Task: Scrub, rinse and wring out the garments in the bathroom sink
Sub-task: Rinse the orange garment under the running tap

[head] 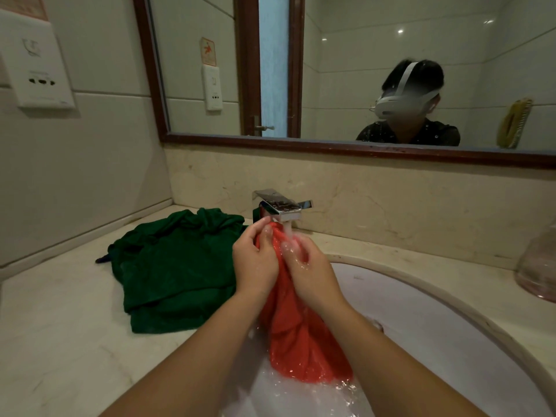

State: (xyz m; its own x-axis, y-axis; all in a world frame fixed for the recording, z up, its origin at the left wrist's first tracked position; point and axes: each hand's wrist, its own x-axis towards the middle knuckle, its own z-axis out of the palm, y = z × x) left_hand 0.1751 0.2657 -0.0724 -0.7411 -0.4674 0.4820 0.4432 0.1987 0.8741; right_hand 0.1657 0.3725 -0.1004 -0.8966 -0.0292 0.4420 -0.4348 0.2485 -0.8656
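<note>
A green garment [177,266] is lying crumpled on the countertop [60,326], left of the sink [451,320]. The left hand [255,263] is gripping the top of the red garment [301,335], its fingers curling tightly round the bunched cloth just below the faucet [281,207]. The right hand [311,269] is clutching the same bunch from the other side, fingers bending into it. Running water is blurring their tips. The red garment is hanging into the sink, its lower end dipping into water. A pinkish container [538,266] is being cut off by the right edge, its kind unclear.
</note>
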